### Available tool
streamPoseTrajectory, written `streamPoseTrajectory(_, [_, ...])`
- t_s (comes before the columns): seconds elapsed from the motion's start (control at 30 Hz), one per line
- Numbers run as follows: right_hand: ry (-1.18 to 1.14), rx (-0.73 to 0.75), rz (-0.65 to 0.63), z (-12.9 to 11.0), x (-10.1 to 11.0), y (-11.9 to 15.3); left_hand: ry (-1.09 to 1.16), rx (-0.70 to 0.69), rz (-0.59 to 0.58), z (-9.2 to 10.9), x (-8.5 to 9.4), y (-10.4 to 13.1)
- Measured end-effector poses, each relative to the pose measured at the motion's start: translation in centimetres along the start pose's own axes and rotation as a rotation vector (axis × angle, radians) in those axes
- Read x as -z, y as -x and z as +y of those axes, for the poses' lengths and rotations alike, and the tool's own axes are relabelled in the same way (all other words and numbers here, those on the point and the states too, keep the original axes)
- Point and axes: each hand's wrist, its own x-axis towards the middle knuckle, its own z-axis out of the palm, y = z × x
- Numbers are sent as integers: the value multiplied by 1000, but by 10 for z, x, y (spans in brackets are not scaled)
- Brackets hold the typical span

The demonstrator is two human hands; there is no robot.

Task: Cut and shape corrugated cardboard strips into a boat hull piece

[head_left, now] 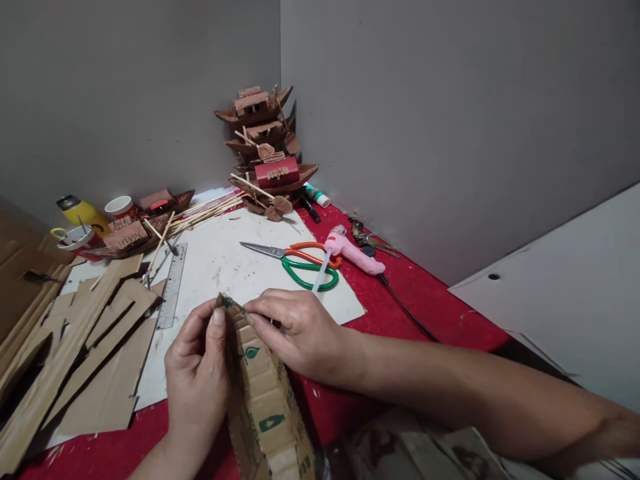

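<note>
A long, folded cardboard piece point(265, 400) with green printed marks runs from the front edge of the view up to both hands. My left hand point(200, 367) grips its far tip from the left, thumb on top. On the other side, my right hand point(300, 327) pinches the edge near the same tip between thumb and fingers. Beyond the hands lie scissors point(270, 250) with one orange and one green handle. A pink glue gun point(357, 252) rests beside them, its clear glue stick near the green handle.
Cardboard strips point(107, 380) pile up at the left beside a metal ruler point(173, 287). Model boats point(277, 175) are stacked against the wall, with thin sticks point(210, 210) nearby. Cups point(120, 207) and a yellow bottle point(85, 212) stand at the back left. White paper point(215, 267) covers red cloth point(450, 317).
</note>
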Motion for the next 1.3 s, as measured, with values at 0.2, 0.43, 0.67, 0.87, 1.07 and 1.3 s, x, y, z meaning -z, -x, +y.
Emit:
streamPoseTrajectory(0.2, [4, 45, 18, 4, -1, 2, 12, -69, 58, -5, -2, 0])
streamPoseTrajectory(0.43, [-37, 87, 112, 3, -3, 2, 9, -83, 77, -6, -3, 2])
streamPoseTrajectory(0.67, [-108, 70, 114, 4, -4, 3, 18, -67, 98, -7, -5, 3])
streamPoseTrajectory(0.87, [-134, 50, 120, 3, -2, 3, 0, -87, 29, -6, -4, 3])
streamPoseTrajectory(1.07, [-198, -53, 184, -3, 0, -2, 27, -77, 9, -4, 2, 0])
streamPoseTrajectory(1.3, [-174, -243, 91, -11, 5, -14, -40, -156, 27, 2, 2, -2])
